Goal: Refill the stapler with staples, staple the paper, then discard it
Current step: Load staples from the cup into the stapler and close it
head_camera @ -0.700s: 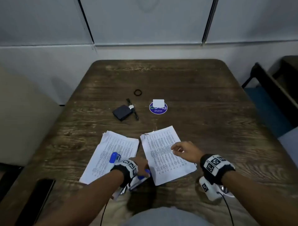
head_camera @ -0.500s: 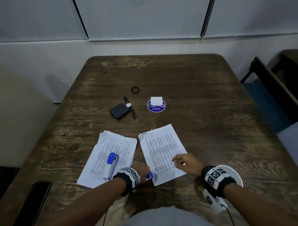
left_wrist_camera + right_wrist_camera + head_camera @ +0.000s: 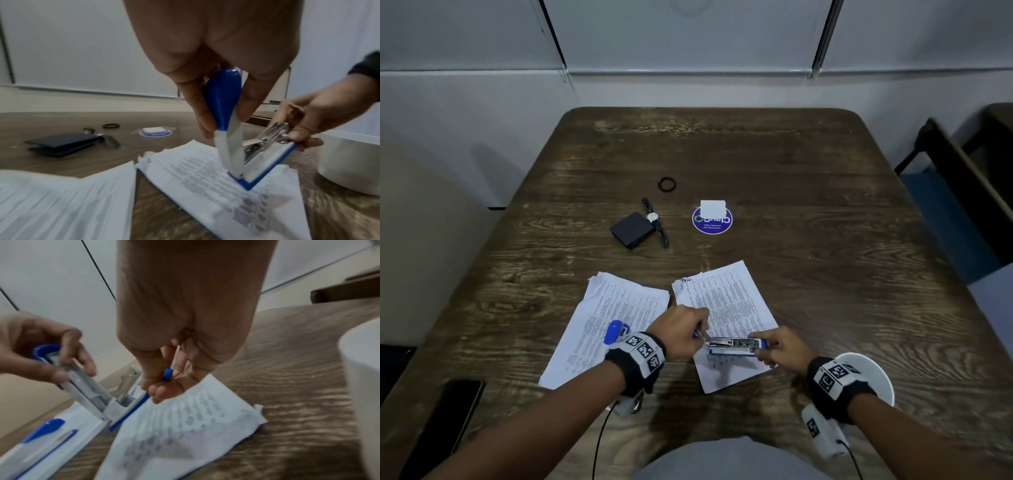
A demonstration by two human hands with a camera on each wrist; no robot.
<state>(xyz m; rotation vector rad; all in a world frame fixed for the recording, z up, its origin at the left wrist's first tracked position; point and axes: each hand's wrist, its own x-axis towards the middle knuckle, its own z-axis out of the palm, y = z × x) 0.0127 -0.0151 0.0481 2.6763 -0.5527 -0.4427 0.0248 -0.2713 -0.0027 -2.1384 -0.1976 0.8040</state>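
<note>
Holding the blue-and-white stapler (image 3: 734, 346) hinged open over the nearer end of the right-hand printed paper stack (image 3: 726, 308), I judge I am in the refill step, with nothing after it started. My left hand (image 3: 679, 330) pinches the blue-tipped top cover (image 3: 223, 99) between thumb and fingers and tips it up and back; my right hand (image 3: 779, 347) is curled round the front end of the base, fingers clamped on the blue plastic beside the bare metal staple channel (image 3: 265, 139). I cannot tell from any view whether staples already sit in that channel, and no loose strip of staples shows in either hand, so I would count loading as not yet done. A white round bowl-like container (image 3: 873, 377) stands just beside my right wrist, perhaps where the paper ends up. To the left, a second blue-and-white stapler (image 3: 616, 330) lies on the left-hand printed paper stack (image 3: 613, 322). The right stack seems pinned at its far left corner, though that is too small to be sure. Stapling and discarding remain. Farther out on the dark wooden table (image 3: 825, 240) lie a black wallet (image 3: 631, 229), a wristwatch (image 3: 654, 219), a round purple sticker (image 3: 712, 221) and a black ring (image 3: 667, 184).
</note>
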